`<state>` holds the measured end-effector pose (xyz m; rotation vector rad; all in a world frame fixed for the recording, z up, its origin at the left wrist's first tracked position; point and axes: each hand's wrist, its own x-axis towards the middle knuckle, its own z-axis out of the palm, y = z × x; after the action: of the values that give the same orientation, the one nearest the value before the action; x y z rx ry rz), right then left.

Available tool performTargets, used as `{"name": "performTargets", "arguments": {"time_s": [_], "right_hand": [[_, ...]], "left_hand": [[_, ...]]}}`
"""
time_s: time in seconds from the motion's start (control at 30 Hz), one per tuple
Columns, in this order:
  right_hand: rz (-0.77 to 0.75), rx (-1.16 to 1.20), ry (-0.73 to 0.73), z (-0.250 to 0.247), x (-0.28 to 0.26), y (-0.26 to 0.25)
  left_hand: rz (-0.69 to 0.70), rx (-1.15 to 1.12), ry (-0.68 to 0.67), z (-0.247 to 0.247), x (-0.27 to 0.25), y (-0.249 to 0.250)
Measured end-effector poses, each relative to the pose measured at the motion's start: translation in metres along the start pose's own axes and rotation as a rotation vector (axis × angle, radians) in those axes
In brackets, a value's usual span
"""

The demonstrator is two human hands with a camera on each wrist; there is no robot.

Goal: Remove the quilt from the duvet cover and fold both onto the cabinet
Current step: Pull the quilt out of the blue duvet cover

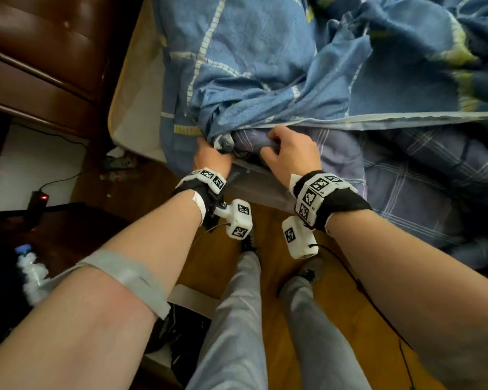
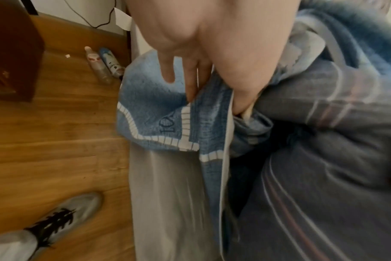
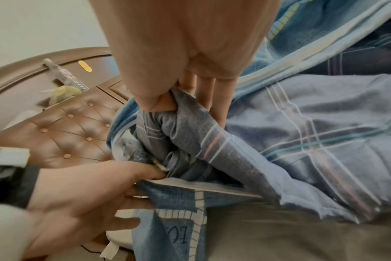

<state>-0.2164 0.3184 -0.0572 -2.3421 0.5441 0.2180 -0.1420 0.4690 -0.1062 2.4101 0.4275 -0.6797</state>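
Two hands at the bed's corner: right hand fingers curl around the plaid quilt corner; left hand seemingly pinches the duvet cover edge, bracing it for extraction.

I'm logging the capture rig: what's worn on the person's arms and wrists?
Bare forearms, no sleeves. Each wrist has a black band carrying white blocks printed with black square markers and a white camera pod. Grey tape wraps the left forearm; a thin black cable trails from the right pod.
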Motion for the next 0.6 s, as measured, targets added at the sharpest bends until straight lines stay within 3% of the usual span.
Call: {"name": "performTargets", "arguments": {"time_s": [0.1, 0.2, 0.37, 0.43, 0.53, 0.6], "right_hand": [[0.077, -0.035, 0.077, -0.013, -0.004, 0.014], [0.279, -0.068, 0.205, -0.039, -0.006, 0.04], [0.5, -0.149, 0.312, -0.079, -0.01, 0.091], [0.555, -0.132, 0.31, -0.079, -0.006, 0.098], [0.553, -0.098, 0.375, -0.067, 0.0, 0.091], [0.516, -0.075, 0.446, -0.058, 0.002, 0.08]], "left_hand": [[0.011, 0.213, 0.094, -0.014, 0.009, 0.003], [0.021, 0.416, 0.162, -0.029, 0.012, 0.0], [0.08, 0.37, 0.198, -0.029, 0.017, 0.007], [0.113, 0.274, 0.148, -0.022, 0.019, 0.017], [0.047, 0.069, -0.062, -0.013, 0.022, 0.023], [-0.003, 0.043, -0.126, -0.01, 0.024, 0.019]]}}
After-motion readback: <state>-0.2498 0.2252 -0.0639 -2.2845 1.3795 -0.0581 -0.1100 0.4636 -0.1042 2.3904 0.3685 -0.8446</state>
